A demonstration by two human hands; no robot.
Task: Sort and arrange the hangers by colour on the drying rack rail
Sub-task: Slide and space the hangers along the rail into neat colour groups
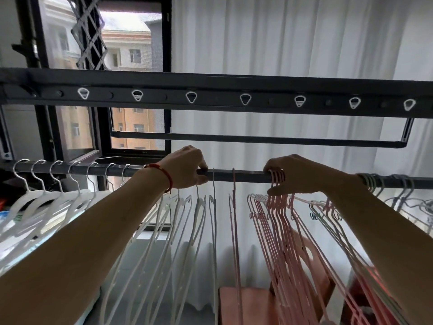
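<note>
Reaching up to the drying rack rail (pixel 248 176), a person works two hands along the bar where wire hangers hang in colour runs. The left hand (pixel 185 167), with a red cord bracelet (pixel 164 177) at the wrist, curls its fingers on the rail and appears to hold the hooks of the thin white hangers (pixel 187 214) bunched there. The right hand (pixel 297 174) has its grip narrowed around a cluster of pink hangers (pixel 276 221), fingers over the hooks and thumb beneath. On the rail between the two hands, one pale hanger (pixel 213 207) and one pink hanger (pixel 233 207) hang alone, apart from their groups. Further along the rail beyond the left hand hang thick white hangers (pixel 46 200) with metal hooks; beyond the right hand, green hangers (pixel 372 181) and then grey hangers (pixel 405 184).

The step in hand looks like closing up the white and pink groups. To do it well, each bunch is best slid along the rail by its hooks, keeping them square to the bar so none ride up or cross, and the two strays drawn into their own colour. Tangled lower wires are the likely snag. A white curtain (pixel 293 43) hangs behind the rail.
</note>
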